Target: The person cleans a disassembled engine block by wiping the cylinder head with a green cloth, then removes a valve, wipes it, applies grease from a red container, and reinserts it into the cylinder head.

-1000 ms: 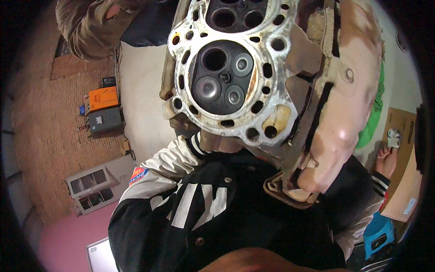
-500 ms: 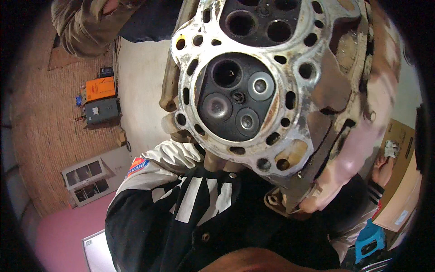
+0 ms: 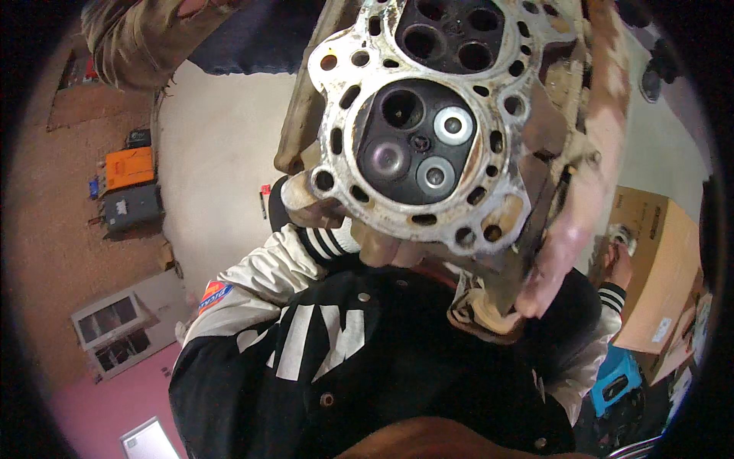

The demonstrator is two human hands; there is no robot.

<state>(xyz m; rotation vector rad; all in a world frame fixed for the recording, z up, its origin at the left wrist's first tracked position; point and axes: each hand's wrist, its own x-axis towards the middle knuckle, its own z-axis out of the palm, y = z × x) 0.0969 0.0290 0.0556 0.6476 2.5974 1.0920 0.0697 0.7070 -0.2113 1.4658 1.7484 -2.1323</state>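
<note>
A cylinder head is seen before the jacket, its support hidden. Three valves are seated; five openings appear unfilled. A white item seems grasped by the right hand; the left hand's fingers are hidden, their state indeterminable.

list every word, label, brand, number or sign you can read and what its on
Black jacket front: large white letters, broken by folds, no whole word
Sleeve patch: lettering, too small to read whole
Cardboard box: print and white label, too small
Engine cylinder head: none visible
</note>
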